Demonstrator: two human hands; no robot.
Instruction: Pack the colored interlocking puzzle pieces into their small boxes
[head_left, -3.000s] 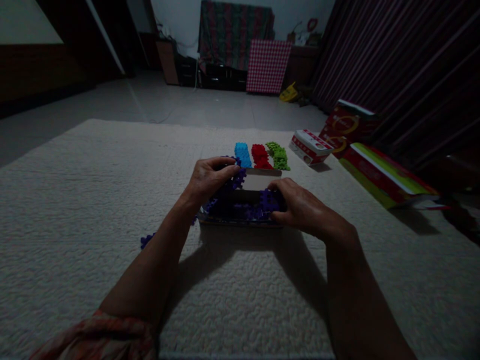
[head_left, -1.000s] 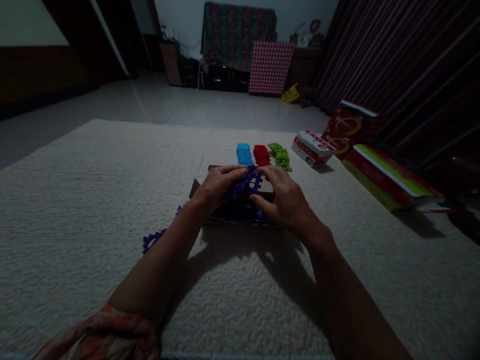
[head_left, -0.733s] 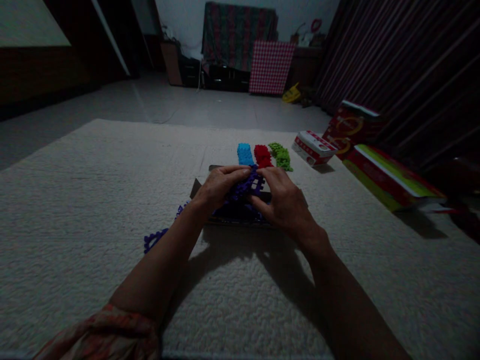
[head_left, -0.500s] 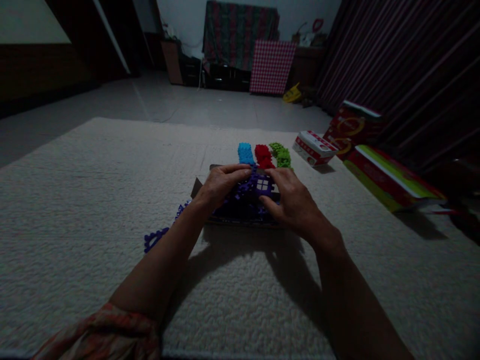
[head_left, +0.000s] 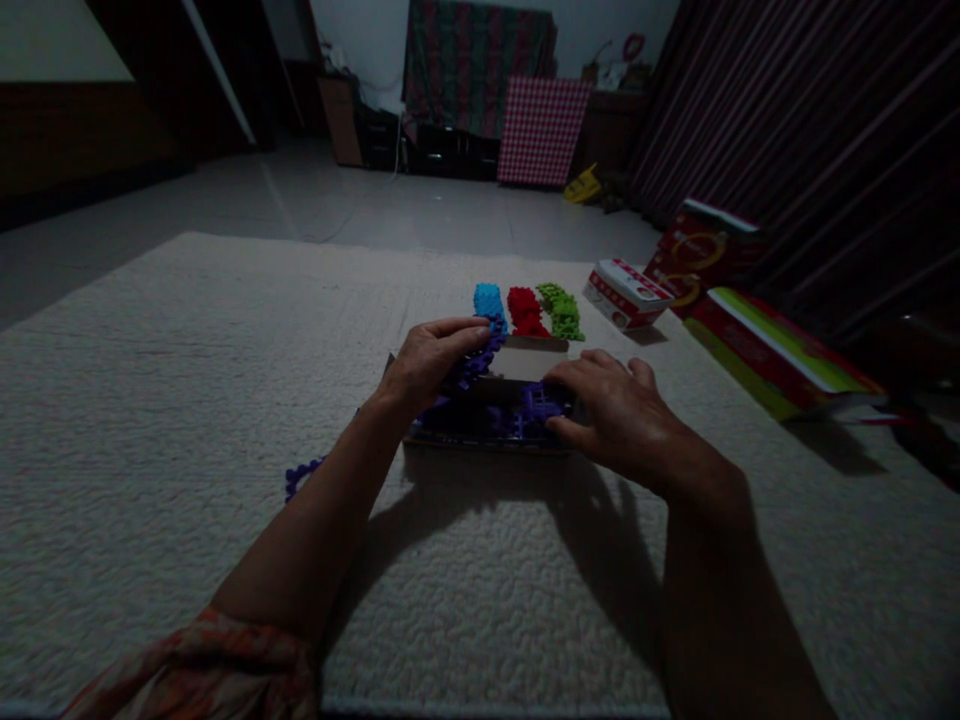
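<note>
An open cardboard box [head_left: 534,357] lies in front of me with dark purple toy pieces inside it. My left hand [head_left: 429,362] is closed on a stack of purple notched building pieces [head_left: 484,362], held over the box's left part. At the box's right end, my right hand [head_left: 611,405] has thumb and fingers around a purple window-shaped building piece [head_left: 538,402], low in the opening. Another purple building piece [head_left: 300,474] rests on the mat by my left forearm, which partly covers it.
Beyond the box lie blue pieces [head_left: 487,300], red pieces [head_left: 526,310] and green pieces [head_left: 562,312]. A red and white box [head_left: 628,293] sits to their right, near larger red cartons [head_left: 701,245] and a green and red carton [head_left: 787,350]. A pale quilted mat [head_left: 187,400] lies underneath.
My right hand has moved right and down with the window piece, away from my left hand. The left hand has shifted slightly left and up with its stack; the box's inner flap now shows.
</note>
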